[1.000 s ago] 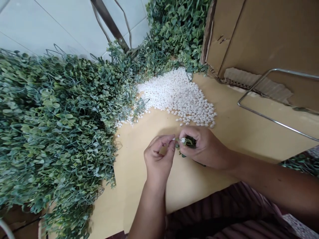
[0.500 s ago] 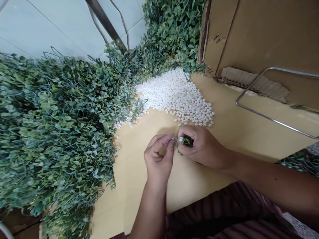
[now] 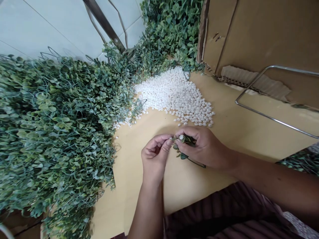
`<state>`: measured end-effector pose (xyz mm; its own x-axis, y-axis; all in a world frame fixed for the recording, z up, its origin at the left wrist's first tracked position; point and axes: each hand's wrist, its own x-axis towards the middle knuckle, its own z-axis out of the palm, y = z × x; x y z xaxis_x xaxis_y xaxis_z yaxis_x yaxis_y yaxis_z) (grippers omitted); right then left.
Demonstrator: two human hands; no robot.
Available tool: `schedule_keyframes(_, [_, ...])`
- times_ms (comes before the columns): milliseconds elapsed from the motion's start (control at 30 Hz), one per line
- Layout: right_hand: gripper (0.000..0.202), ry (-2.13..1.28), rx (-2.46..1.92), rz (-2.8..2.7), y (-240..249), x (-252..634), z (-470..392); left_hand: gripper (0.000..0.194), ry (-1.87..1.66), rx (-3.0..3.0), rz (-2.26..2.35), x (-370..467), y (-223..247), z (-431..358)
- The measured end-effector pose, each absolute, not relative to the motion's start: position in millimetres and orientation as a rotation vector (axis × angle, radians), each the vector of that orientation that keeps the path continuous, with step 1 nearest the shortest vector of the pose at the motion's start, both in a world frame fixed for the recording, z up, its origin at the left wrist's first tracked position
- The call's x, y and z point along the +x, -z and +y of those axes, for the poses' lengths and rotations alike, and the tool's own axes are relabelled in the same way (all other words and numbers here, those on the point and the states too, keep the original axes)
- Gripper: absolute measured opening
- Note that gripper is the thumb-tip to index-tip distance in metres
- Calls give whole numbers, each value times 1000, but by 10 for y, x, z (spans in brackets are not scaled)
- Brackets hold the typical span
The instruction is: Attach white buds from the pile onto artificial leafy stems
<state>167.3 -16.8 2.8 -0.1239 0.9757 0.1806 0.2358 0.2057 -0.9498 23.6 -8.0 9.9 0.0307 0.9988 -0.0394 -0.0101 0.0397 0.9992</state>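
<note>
My left hand (image 3: 155,154) pinches the tip of a green leafy sprig between thumb and forefinger, near the middle of the view. Closed around the rest of the sprig (image 3: 183,155) is my right hand (image 3: 203,146), its fingertips almost touching those of my left. A white bead (image 3: 181,137) sits on the sprig by my right thumb and forefinger. Whether my left fingertips also hold a bead is too small to tell. Beyond both hands a heap of small white beads (image 3: 171,94) is spread on the tan work surface (image 3: 142,186).
Piled green artificial foliage (image 3: 54,132) covers the left side and reaches behind the beads. At the right stand a cardboard box (image 3: 264,36) and a bent metal wire frame (image 3: 276,119). A dark metal bar (image 3: 106,25) slants down at the back.
My left hand has shifted slightly left, its fingers more curled. My right hand has turned a little, so more of the sprig's leaves and stem show below it.
</note>
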Motion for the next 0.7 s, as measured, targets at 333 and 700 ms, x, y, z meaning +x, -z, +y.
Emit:
schedule_keyframes(333, [15,-972,-1137,-1630,-27,1686,-140,13,-1214,1294,1208,225,-91,-92])
schedule_keyframes(700, [18,-876,-1194,-1658,-22,1685,-143,9,-1199,1266,1182,250,-52,-50])
